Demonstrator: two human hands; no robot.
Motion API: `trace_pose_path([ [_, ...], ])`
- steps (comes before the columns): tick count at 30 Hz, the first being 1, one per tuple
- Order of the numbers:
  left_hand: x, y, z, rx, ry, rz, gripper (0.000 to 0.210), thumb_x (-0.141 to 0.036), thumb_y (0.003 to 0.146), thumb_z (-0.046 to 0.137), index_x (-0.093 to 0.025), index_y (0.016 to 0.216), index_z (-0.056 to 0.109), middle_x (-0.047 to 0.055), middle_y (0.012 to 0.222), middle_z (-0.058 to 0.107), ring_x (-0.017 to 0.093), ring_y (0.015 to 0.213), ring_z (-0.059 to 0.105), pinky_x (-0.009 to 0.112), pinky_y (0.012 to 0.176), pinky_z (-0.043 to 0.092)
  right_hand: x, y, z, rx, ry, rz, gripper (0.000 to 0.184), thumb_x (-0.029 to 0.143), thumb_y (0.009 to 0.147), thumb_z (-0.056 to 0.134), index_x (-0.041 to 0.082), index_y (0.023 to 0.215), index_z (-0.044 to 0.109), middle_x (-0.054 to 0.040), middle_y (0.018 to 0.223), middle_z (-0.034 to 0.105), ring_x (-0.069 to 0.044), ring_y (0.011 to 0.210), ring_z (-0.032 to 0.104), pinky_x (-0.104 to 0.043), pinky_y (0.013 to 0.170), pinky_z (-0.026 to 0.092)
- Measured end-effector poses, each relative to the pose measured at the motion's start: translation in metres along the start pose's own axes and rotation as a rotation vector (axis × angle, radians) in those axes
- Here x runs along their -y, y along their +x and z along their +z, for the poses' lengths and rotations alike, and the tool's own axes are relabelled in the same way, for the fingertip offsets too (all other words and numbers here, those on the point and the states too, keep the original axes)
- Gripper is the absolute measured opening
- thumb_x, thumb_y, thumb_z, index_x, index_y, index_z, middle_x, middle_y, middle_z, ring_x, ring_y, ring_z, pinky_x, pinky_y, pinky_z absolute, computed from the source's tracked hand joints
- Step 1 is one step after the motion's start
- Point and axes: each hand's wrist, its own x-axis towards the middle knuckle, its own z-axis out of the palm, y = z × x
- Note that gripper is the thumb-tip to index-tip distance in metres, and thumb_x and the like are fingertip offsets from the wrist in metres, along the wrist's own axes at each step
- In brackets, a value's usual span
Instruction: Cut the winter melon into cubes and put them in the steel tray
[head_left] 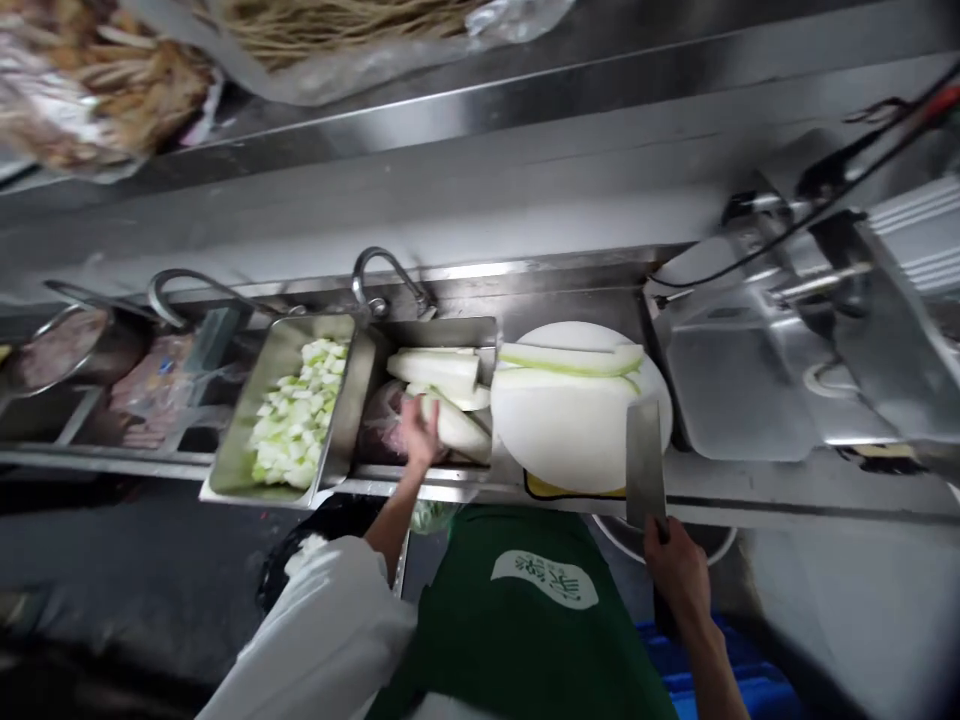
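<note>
Stainless steel forms the kitchen bench (765, 498) where, seen from the head camera, a person in a green apron (510, 640) works with 2 bare hands. The left hand (420, 434), fingers parted, reaches into a steel basin (442, 331) at a peeled pale vegetable (461, 432); whether it grips, one cannot tell. The right hand (677, 568) holds a cleaver (645, 460) by the handle, blade over the right edge of a round white board (562, 435). Across the board lies a long pale-green piece (570, 358); diced pieces (292, 430) sit in a steel pan (251, 405) at left.

A white left sleeve (330, 625) shows beside a green apron (517, 640) bearing a white leaf-shaped emblem (546, 578).
</note>
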Motion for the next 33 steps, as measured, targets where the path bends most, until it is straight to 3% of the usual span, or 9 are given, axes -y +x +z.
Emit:
trace_pose_path([
  [5, 0.107, 0.063, -0.169, -0.335, 0.360, -0.278, 0.041, -0.040, 0.095, 0.057, -0.010, 0.124, 0.058, 0.014, 0.118, 0.062, 0.028, 0.117, 0.059, 0.047, 0.107, 0.045, 0.015, 0.016, 0.016, 0.083, -0.094, -0.106, 0.029, 0.038, 0.095, 0.046, 0.019, 0.086, 0.066, -0.0118, 0.076, 0.070, -0.024, 0.068, 0.063, -0.029, 0.061, 0.038],
  [7, 0.130, 0.078, -0.211, -0.267, 0.502, -0.342, 0.046, -0.038, 0.092, 0.062, -0.010, 0.128, 0.057, 0.017, 0.126, 0.059, 0.032, 0.123, 0.054, 0.052, 0.108, 0.042, 0.016, 0.018, 0.022, 0.079, -0.140, -0.125, 0.031, 0.040, 0.096, 0.045, 0.020, 0.085, 0.065, -0.0124, 0.077, 0.070, -0.025, 0.070, 0.064, -0.030, 0.060, 0.039],
  [9, 0.138, 0.091, -0.225, -0.206, 0.629, -0.362, 0.061, -0.043, 0.084, 0.073, -0.012, 0.133, 0.056, 0.020, 0.137, 0.053, 0.039, 0.129, 0.047, 0.061, 0.107, 0.039, 0.017, 0.018, 0.026, 0.076, -0.179, -0.140, 0.031, 0.040, 0.097, 0.043, 0.019, 0.086, 0.064, -0.0128, 0.077, 0.070, -0.026, 0.071, 0.065, -0.030, 0.060, 0.039],
  [12, 0.117, 0.108, -0.178, -0.101, 0.563, -0.192, 0.058, -0.045, 0.084, 0.074, -0.016, 0.131, 0.058, 0.018, 0.136, 0.056, 0.040, 0.129, 0.048, 0.061, 0.107, 0.039, 0.024, 0.017, 0.030, 0.098, -0.189, -0.135, 0.030, 0.036, 0.099, 0.042, 0.017, 0.089, 0.063, -0.0122, 0.078, 0.070, -0.024, 0.071, 0.065, -0.028, 0.060, 0.038],
  [15, 0.048, 0.114, -0.066, 0.211, 0.220, 0.116, 0.029, -0.038, 0.095, 0.059, -0.017, 0.114, 0.065, 0.013, 0.115, 0.068, 0.030, 0.113, 0.061, 0.049, 0.104, 0.045, 0.034, 0.017, 0.030, 0.075, -0.171, -0.112, 0.024, 0.030, 0.100, 0.043, 0.016, 0.092, 0.061, -0.0120, 0.080, 0.070, -0.023, 0.074, 0.066, -0.027, 0.063, 0.037],
  [19, -0.083, 0.086, 0.098, 0.723, 0.030, 0.496, 0.039, -0.039, 0.095, 0.062, -0.018, 0.127, 0.062, 0.016, 0.128, 0.065, 0.034, 0.125, 0.057, 0.057, 0.110, 0.039, 0.039, 0.015, 0.028, 0.046, -0.116, -0.071, 0.018, 0.024, 0.100, 0.043, 0.019, 0.091, 0.057, -0.0088, 0.079, 0.069, -0.022, 0.075, 0.067, -0.027, 0.063, 0.035],
  [23, -0.174, 0.058, 0.196, 0.888, 0.005, 0.648, 0.050, -0.041, 0.081, 0.080, -0.017, 0.122, 0.066, 0.018, 0.121, 0.066, 0.038, 0.118, 0.061, 0.063, 0.110, 0.038, 0.033, 0.005, 0.031, 0.006, 0.000, -0.073, 0.017, 0.024, 0.101, 0.041, 0.022, 0.090, 0.053, -0.0066, 0.073, 0.065, -0.023, 0.070, 0.065, -0.029, 0.062, 0.033],
  [28, -0.203, 0.070, 0.217, 0.980, 0.130, 0.760, 0.053, -0.038, 0.077, 0.083, -0.016, 0.122, 0.065, 0.016, 0.111, 0.066, 0.033, 0.107, 0.064, 0.055, 0.104, 0.045, 0.029, -0.004, 0.034, -0.033, 0.160, -0.057, 0.017, 0.027, 0.099, 0.045, 0.025, 0.084, 0.052, -0.0061, 0.070, 0.063, -0.024, 0.067, 0.064, -0.030, 0.060, 0.033],
  [33, -0.176, 0.061, 0.160, 0.984, 0.272, 0.888, 0.061, -0.036, 0.083, 0.078, -0.014, 0.136, 0.057, 0.019, 0.128, 0.062, 0.037, 0.120, 0.056, 0.051, 0.105, 0.041, 0.017, -0.009, 0.027, 0.029, 0.091, 0.004, 0.020, 0.027, 0.103, 0.037, 0.021, 0.095, 0.055, -0.0085, 0.079, 0.068, -0.024, 0.073, 0.065, -0.030, 0.062, 0.032],
])
